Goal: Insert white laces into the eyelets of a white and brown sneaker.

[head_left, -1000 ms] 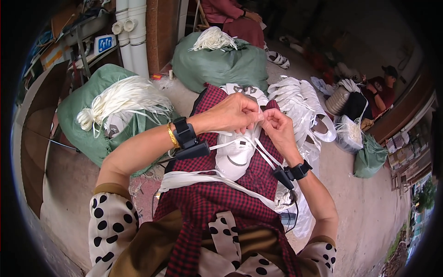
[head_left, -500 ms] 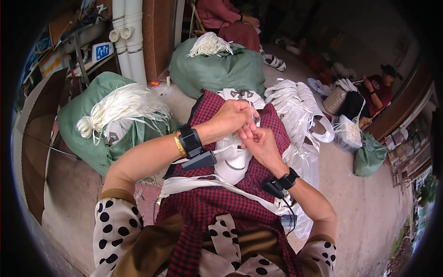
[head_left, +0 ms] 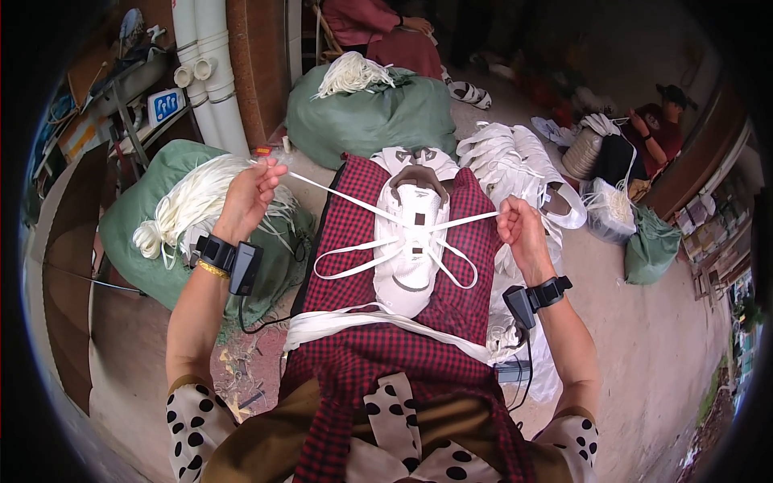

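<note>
Outward, both hands on taut lace

White shoe and white lace on a red-and-black checked cloth; green sacks at eleven o'clock; cream sleeves with black dots.

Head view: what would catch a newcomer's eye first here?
At centre, a white shoe lies on the red checked cloth over the person's lap. The left hand and right hand pull its white lace taut out to either side. Green sacks spilling white laces sit to the left and ahead, with a pile of white shoes at right.
</note>
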### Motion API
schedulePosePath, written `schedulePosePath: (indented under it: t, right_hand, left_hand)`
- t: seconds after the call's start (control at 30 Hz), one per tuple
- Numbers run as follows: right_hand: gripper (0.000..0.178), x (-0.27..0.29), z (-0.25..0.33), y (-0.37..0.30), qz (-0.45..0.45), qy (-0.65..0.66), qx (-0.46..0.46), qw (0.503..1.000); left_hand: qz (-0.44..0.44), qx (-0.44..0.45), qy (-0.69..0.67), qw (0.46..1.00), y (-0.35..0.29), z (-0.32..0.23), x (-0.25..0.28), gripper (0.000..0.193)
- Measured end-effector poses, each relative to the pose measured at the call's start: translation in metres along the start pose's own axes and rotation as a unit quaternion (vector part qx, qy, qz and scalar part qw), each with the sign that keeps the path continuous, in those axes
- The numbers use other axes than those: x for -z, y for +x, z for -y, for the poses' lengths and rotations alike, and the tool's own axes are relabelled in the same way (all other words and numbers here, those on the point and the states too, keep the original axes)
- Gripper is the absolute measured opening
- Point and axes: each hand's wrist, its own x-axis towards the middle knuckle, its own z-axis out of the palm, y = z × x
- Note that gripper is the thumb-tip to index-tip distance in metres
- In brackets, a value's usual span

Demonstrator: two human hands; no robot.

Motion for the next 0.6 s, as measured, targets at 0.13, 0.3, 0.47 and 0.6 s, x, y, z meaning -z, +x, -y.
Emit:
schedulePosePath:
  t: [0.13, 0.3, 0.47, 0.6]
  right_hand:
    - [0.029, -0.034, 0.009, 0.000, 0.051, -0.010, -0.012, 0.999]
    - [0.026, -0.052, 0.019, 0.006, 0.090, -0.019, 0.006, 0.996]
    - [0.026, -0.043, 0.023, 0.011, 0.092, -0.015, 0.020, 0.995]
    - [0.027, -0.041, 0.018, 0.009, 0.076, -0.017, 0.005, 0.997]
  left_hand:
    - [0.008, -0.035, 0.022, 0.999, -0.007, -0.009, -0.013, 0.023]
    - [0.020, -0.044, 0.039, 0.998, -0.001, 0.001, -0.019, 0.025]
    - [0.022, -0.023, 0.039, 0.999, 0.001, 0.009, -0.014, 0.025]
    - [0.023, -0.019, 0.047, 0.998, 0.001, 0.010, -0.015, 0.026]
